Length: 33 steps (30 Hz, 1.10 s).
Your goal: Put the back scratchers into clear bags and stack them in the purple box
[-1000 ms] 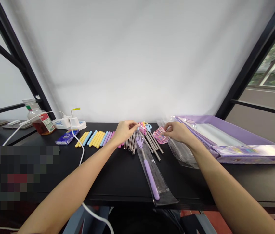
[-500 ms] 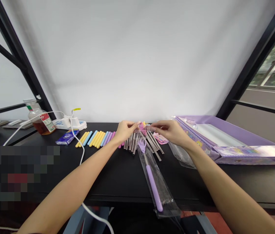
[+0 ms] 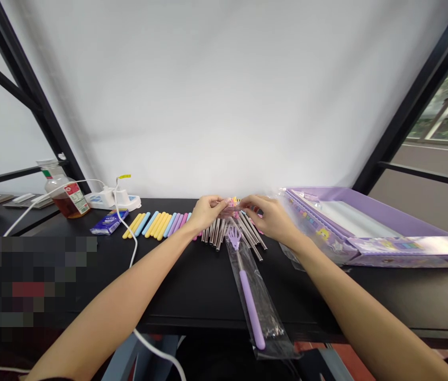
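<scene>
A purple back scratcher (image 3: 251, 307) lies in a clear plastic sleeve (image 3: 274, 323), its hand-shaped head toward the wall and its handle reaching past the desk's front edge. At the sleeve's far end, my left hand (image 3: 205, 214) pinches the clear plastic, with something small and pink showing by the fingertips. My right hand (image 3: 271, 216) has its fingers curled close together at the same end; what they grip is partly hidden. Behind and beneath the hands lie several metal rods (image 3: 251, 233), partly covered. Left of them is a row of yellow, blue, purple and pink handles (image 3: 158, 226).
A purple display box (image 3: 391, 246) stands at the right, with loose clear plastic beside it. Toward the left are a blue packet (image 3: 108, 222), a white power strip (image 3: 128, 202), a bottle of brown liquid (image 3: 65, 193) and a white cable (image 3: 133, 251) crossing the black desk.
My right hand has shifted slightly left, nearer my left hand, its fingers curling down. The back scratcher has slid a little toward me. Loose plastic now shows higher against the box's side.
</scene>
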### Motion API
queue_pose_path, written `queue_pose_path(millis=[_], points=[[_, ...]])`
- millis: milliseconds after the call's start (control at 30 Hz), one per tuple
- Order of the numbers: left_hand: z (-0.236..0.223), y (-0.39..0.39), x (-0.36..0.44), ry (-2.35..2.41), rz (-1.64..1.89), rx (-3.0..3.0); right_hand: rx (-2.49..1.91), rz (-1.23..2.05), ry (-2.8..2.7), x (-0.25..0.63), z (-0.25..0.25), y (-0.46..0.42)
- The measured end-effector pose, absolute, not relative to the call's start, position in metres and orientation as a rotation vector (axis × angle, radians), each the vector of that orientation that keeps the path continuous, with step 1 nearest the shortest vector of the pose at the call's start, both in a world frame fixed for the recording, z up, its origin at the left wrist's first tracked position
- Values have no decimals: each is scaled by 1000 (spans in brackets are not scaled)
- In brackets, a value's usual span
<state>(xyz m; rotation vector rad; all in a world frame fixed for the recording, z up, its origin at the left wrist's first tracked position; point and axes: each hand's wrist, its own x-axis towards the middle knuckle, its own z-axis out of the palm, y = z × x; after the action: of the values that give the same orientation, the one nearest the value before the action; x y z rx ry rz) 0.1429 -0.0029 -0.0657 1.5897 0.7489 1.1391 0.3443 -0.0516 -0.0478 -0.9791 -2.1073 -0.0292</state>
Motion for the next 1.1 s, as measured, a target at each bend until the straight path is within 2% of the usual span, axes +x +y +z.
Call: queue_pose_path(millis=[533,867,1100], points=[[-61,-11,146,785,1153,1490,-928,-168,-2180,343,-55,-49],[-59,-11,145,842,1161,1480,-946,-78,-2273,340,-57,-52],[-63,-7,144,838,1090,1589,-1028,-108,-2087,345,-47,-52]])
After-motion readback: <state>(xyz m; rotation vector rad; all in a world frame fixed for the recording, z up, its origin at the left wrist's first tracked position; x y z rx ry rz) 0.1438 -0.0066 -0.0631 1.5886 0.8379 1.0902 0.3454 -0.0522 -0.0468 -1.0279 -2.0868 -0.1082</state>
